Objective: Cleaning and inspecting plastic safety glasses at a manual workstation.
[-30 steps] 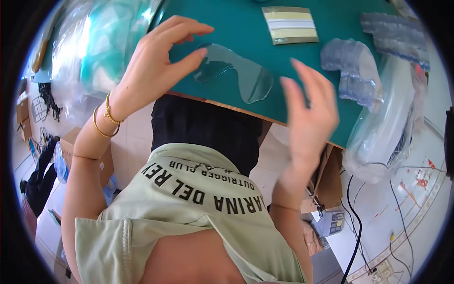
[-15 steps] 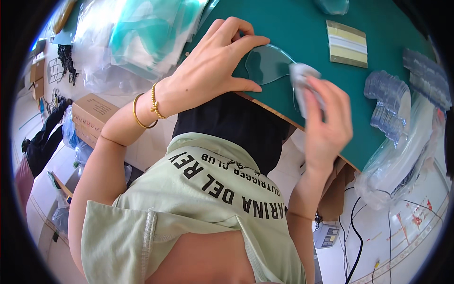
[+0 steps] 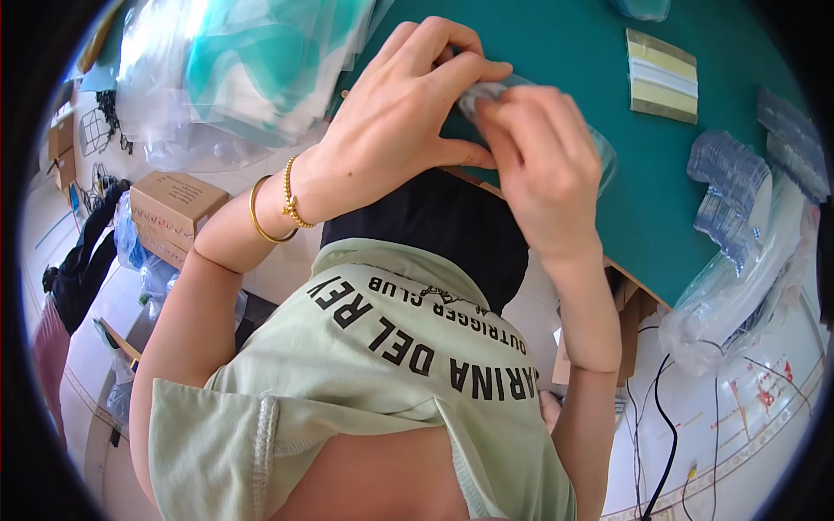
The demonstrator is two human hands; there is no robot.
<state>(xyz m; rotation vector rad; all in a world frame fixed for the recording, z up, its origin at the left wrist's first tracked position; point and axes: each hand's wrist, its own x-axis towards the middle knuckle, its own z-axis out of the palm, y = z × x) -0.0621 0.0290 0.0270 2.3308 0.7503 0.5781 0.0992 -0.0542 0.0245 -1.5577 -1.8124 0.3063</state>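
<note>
Though only partly visible, clear lens (image 3: 607, 160) beneath both hands (image 3: 391, 117) (image 3: 549, 161).

upper centre: two hands (image 3: 404, 113), one cloth (image 3: 473, 101), one lens (image 3: 607, 163); centre left: two bracelets (image 3: 290, 207); right: one striped pad (image 3: 663, 78), two clear stacks (image 3: 726, 178).

From my end I can make out bold black lettering (image 3: 432, 358) on the pale green shirt (image 3: 365, 404), around six o'clock, upside down lol. Cardboard box (image 3: 165, 215) just past nine has print (image 3: 184, 185) too tiny to read.
</note>
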